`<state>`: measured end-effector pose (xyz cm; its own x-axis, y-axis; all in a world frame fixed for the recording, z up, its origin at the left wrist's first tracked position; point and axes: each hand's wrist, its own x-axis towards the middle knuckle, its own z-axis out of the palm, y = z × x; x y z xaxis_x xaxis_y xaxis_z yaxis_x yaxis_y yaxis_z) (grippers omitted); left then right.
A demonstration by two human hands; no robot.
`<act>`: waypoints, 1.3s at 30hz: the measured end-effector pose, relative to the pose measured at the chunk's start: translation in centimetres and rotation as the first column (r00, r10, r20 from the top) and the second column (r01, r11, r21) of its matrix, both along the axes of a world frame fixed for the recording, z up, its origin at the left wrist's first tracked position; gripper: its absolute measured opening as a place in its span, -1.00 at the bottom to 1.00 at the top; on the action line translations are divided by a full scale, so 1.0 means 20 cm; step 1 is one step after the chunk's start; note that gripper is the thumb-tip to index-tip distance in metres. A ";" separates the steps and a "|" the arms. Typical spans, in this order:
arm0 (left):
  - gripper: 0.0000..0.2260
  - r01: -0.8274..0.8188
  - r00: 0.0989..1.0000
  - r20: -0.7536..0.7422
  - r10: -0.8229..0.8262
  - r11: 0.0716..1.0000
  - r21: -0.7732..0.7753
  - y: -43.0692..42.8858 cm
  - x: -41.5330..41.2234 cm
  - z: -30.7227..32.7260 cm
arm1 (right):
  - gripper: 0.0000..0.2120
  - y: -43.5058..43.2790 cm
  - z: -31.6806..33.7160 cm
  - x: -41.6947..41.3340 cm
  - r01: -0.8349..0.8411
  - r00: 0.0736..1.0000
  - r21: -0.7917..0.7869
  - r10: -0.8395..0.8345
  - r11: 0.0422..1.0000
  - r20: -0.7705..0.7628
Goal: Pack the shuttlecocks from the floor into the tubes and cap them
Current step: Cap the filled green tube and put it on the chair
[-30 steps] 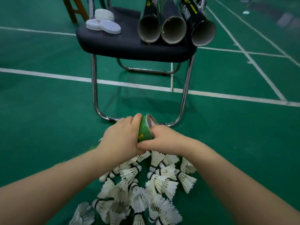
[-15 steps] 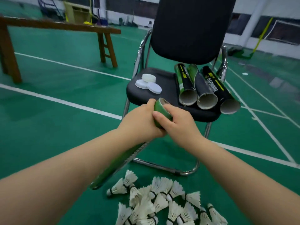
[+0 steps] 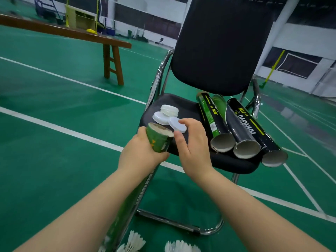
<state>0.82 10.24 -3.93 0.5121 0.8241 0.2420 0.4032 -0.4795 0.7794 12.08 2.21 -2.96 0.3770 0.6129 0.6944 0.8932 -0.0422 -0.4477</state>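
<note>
Capping time, by the look of it. Wrapping the left hand (image 3: 143, 154) tight around the green tube (image 3: 158, 140) just under its open mouth. Holding it tilted right in front of the chair seat (image 3: 234, 165), far end trailing down toward the floor. Pinching the nearest white cap (image 3: 177, 125) with the right hand (image 3: 193, 142), thumb on the near edge and forefinger on the far one, right there on the seat against the other 2 caps (image 3: 163, 115). Not seeing far enough into the mouth to judge the fill.

Probably worth lifting that cap straight up instead of dragging it, avoiding flicking the other 2 off the front corner. Then squaring it flat over the rim and pressing evenly all round, not jamming 1 side first.

Room-wise: hardly any travel, with the tube mouth just beside the caps. Watching the right side though, with 3 open tubes (image 3: 242, 135) lying close to that hand, mouths at or past the seat's front edge, looking easy to bump and roll. Also minding the loose shuttlecocks (image 3: 135, 240) on the floor near the tube's bottom end.
</note>
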 end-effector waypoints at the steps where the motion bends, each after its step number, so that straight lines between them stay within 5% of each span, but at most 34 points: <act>1: -0.48 -0.028 1.000 -0.001 0.028 1.000 -0.014 0.03 0.00 -0.02 | -0.64 0.05 0.00 0.03 0.036 0.999 -0.015 -0.037 0.999 -0.003; 9: -0.48 -0.076 0.996 0.049 0.079 0.996 -0.053 0.15 0.02 -0.11 | -0.53 0.52 0.14 0.25 0.296 0.937 -0.420 -0.346 0.858 -0.045; 18: -0.46 -0.061 0.995 0.068 0.068 0.992 -0.110 0.15 0.06 -0.15 | -0.52 0.77 0.13 0.36 0.330 0.907 -0.695 -0.418 0.638 0.047; 24: -0.44 -0.073 0.996 0.036 0.077 0.992 -0.102 0.14 0.06 -0.14 | -0.62 0.73 0.13 0.37 0.372 0.889 -0.525 -0.457 0.765 -0.038; 27: -0.45 -0.083 0.996 0.028 0.086 0.991 -0.106 0.12 0.06 -0.13 | -0.54 0.67 0.19 0.34 0.311 0.921 -0.341 -0.369 0.887 -0.121; 31: -0.45 -0.070 0.998 -0.002 0.070 0.993 -0.091 0.08 0.06 -0.11 | -0.46 0.50 0.28 0.22 0.025 0.973 -0.147 -0.058 0.989 -0.224; 35: -0.45 -0.042 0.999 -0.014 0.041 0.998 -0.057 0.04 0.05 -0.07 | -0.38 0.22 0.36 0.12 -0.093 0.991 -0.371 0.121 0.924 0.052; 39: -0.45 0.034 0.999 -0.001 -0.034 0.999 -0.015 -0.04 0.02 -0.04 | -0.27 0.05 0.52 0.04 -0.087 0.978 -0.695 0.195 0.714 0.078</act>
<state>1.27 9.35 -4.71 0.5399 0.8099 0.2292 0.3878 -0.4810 0.7862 12.92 3.31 7.37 0.1828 0.9780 0.1004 0.9625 -0.1572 -0.2213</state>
